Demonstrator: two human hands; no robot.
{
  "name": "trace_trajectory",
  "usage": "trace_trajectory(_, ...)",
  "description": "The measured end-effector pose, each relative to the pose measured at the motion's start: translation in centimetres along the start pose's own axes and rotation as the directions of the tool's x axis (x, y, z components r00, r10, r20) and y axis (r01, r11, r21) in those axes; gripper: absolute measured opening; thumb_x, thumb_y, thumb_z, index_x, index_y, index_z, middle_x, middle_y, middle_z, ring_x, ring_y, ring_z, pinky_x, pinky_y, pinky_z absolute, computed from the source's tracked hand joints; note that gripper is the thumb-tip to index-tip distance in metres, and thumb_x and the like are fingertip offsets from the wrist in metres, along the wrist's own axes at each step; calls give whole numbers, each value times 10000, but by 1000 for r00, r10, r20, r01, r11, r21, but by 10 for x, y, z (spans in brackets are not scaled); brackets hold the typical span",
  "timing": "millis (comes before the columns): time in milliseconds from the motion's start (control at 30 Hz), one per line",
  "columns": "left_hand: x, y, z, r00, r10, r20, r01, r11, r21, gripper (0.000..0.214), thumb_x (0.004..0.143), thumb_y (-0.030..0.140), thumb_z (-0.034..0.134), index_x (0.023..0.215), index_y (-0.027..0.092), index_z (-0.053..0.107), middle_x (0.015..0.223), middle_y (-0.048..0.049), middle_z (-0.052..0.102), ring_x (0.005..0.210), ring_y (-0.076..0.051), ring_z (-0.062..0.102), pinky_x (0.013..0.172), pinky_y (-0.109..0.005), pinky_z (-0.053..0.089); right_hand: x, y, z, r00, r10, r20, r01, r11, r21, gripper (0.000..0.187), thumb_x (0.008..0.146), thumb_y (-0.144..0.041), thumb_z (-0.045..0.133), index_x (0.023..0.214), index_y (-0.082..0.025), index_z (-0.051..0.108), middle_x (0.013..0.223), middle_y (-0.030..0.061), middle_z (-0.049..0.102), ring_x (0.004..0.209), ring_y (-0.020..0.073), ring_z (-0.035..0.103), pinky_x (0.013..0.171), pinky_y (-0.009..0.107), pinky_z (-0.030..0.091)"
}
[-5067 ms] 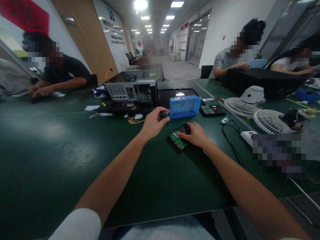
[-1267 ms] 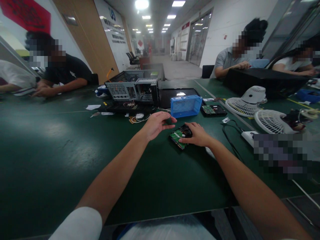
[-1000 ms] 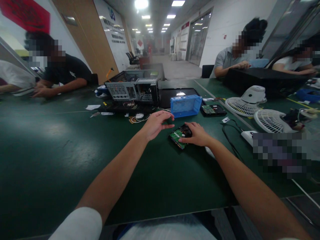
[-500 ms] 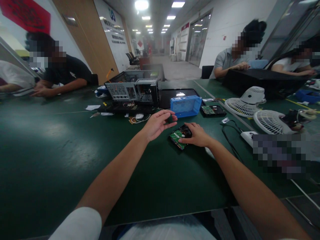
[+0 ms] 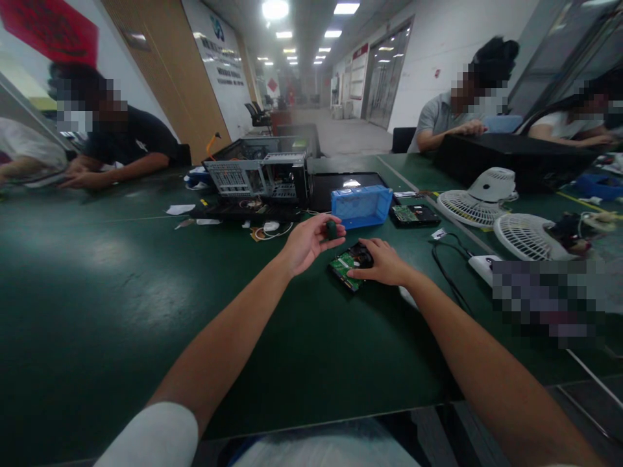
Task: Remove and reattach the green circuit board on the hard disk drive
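Note:
A hard drive (image 5: 344, 261) with a green circuit board facing up lies on the green table, slightly turned. My right hand (image 5: 382, 263) grips its right edge, thumb on the near side and fingers over the far corner. Just up and left of the drive is my left hand (image 5: 314, 243), palm turned up. Its thumb and fingers close round a small dark green handle (image 5: 331, 229), perhaps a screwdriver's; no shaft shows. Behind the hands an empty blue plastic bin (image 5: 363, 206) stands on its side, its opening toward me.
An opened computer case (image 5: 243, 180) stands behind left, with cables and paper scraps before it. A second hard drive (image 5: 415, 215) lies right of the bin. Fan parts (image 5: 467, 207), a black cable (image 5: 445, 275) and a power strip (image 5: 483, 264) are further right. Other people sit across the table.
The dark green handle has turned slightly in my left fingers and shows more upright. My right hand and the hard drive have not visibly moved.

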State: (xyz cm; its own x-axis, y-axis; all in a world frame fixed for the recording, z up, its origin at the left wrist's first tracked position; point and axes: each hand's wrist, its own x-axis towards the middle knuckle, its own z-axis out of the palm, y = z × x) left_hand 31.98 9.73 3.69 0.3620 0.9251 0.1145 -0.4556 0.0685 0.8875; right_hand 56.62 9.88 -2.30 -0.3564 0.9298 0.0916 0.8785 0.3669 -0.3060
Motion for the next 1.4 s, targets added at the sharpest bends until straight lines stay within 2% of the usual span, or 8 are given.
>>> trace_trajectory(267, -3, 0, 0, 999, 39, 20, -40, 998, 49, 167, 899, 279, 698, 1012, 156, 694, 1032, -95, 716, 1038, -199, 686, 998, -422, 564, 0, 2, 1, 1000, 2, -5, -2, 1000, -9, 1112, 700, -889, 621, 1563, -223, 398, 1487, 194, 485, 1332, 436, 467, 1082, 568, 391)
trace_trajectory(400, -2, 0, -2, 999, 32, 23, -33, 998, 45, 173, 918, 286, 673, 1028, 155, 700, 1047, -103, 715, 1038, -205, 687, 981, -413, 569, 0, 1, 1, 1000, -4, -7, 4, 1000, -1, 1131, 698, -890, 623, 1560, -192, 401, 1485, 212, 482, 1342, 443, 453, 1091, 577, 379)
trace_trajectory(633, -1, -1, -4, 1000, 3, -5, -2, 997, 78, 225, 924, 355, 637, 1035, 170, 701, 1079, -109, 711, 1028, -225, 683, 830, -357, 592, 0, 0, 0, 1000, 8, -5, -8, 1000, 9, 1098, 701, -872, 641, 1560, -229, 406, 1483, 199, 489, 1342, 448, 455, 1084, 591, 379)
trace_trajectory(833, -3, 0, -1, 1000, 0, 22, -3, 994, 107, 236, 906, 345, 626, 1024, 166, 724, 1109, -111, 688, 1040, -228, 649, 787, -334, 585, 0, 1, 0, 1000, 6, -6, -6, 1000, 2, 1108, 707, -874, 634, 1565, -214, 397, 1494, 200, 479, 1347, 437, 455, 1091, 562, 382)
trace_trajectory(1000, -4, 1, -3, 999, -9, 32, 5, 993, 121, 239, 885, 319, 612, 998, 145, 731, 985, -94, 666, 952, -203, 632, 732, -301, 578, 0, 2, 1, 1000, 3, -2, -3, 1000, 10, 1132, 699, -879, 633, 1571, -200, 389, 1501, 210, 470, 1353, 449, 440, 1095, 578, 371)
trace_trajectory(1167, -4, 2, -3, 998, -49, 34, 47, 997, 57, 212, 875, 292, 617, 1012, 144, 682, 903, -79, 670, 890, -205, 655, 747, -352, 594, 0, 1, 0, 1000, 5, 6, -5, 1000, 2, 1117, 709, -869, 634, 1581, -219, 375, 1504, 198, 468, 1356, 444, 440, 1093, 572, 374)
trace_trajectory(1400, -5, 1, 0, 999, -48, 27, 47, 998, 46, 167, 871, 278, 651, 964, 140, 642, 940, -106, 703, 945, -235, 683, 773, -382, 602, 0, 0, 0, 1000, 8, 7, -8, 1000, -12, 1114, 706, -874, 632, 1578, -230, 376, 1497, 191, 476, 1340, 442, 456, 1090, 559, 378)
